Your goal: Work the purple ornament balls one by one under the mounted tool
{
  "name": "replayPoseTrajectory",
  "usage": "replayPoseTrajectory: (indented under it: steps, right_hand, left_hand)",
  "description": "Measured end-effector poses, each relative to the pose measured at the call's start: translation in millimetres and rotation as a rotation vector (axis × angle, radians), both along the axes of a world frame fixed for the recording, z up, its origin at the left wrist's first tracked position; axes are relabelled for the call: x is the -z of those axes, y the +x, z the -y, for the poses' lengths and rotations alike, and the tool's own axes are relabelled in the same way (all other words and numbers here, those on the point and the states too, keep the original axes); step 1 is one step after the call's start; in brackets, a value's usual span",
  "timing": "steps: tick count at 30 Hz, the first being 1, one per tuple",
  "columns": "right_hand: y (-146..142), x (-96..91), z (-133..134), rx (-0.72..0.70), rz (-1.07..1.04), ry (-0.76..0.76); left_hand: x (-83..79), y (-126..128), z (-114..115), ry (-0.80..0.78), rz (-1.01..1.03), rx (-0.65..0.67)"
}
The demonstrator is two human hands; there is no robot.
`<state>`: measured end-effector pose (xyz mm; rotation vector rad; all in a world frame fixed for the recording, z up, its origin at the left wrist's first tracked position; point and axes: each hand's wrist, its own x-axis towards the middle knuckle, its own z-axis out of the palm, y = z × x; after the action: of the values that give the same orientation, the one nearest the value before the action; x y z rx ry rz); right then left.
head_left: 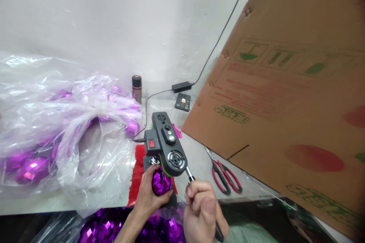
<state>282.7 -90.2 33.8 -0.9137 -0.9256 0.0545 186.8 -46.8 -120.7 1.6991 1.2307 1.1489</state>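
Observation:
A purple faceted ball (162,182), like a mirror-tiled ornament, is in my left hand (148,191). Its fingers curve around the ball's left side and the thumb presses below it. The ball sits under the front end of a black electric device (168,144) with round vents, buttons and a red switch. My right hand (203,209) is closed around a black-handled rod (189,173); the rod's silver part reaches the device's front edge, and whether it is joined there I cannot tell. Beneath the device lies a red fuzzy cloth (136,182).
Clear plastic bags (94,136) with purple balls cover the left. More purple balls (105,226) lie below the table edge. Red-handled scissors (226,176), a bottle (137,89), a black power adapter (182,87) and a dark card (183,101) are nearby. A big cardboard box (270,83) leans at right.

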Motion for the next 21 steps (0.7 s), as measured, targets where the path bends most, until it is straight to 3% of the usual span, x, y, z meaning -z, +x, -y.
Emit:
replayPoseTrajectory:
  steps: [5, 14, 21]
  right_hand:
    - [-2, 1.3, -1, 0.028, 0.011, 0.014]
    - [-4, 11.5, -2, -0.009, -0.081, 0.039]
    - [-6, 14.2, -4, -0.048, -0.181, 0.05]
  left_hand:
    - [0.0, 2, 0, 0.036, 0.001, -0.022]
    - [-22.6, 1, -3, -0.027, -0.002, 0.001]
    - [-21.8, 3, -4, -0.001, 0.017, 0.022]
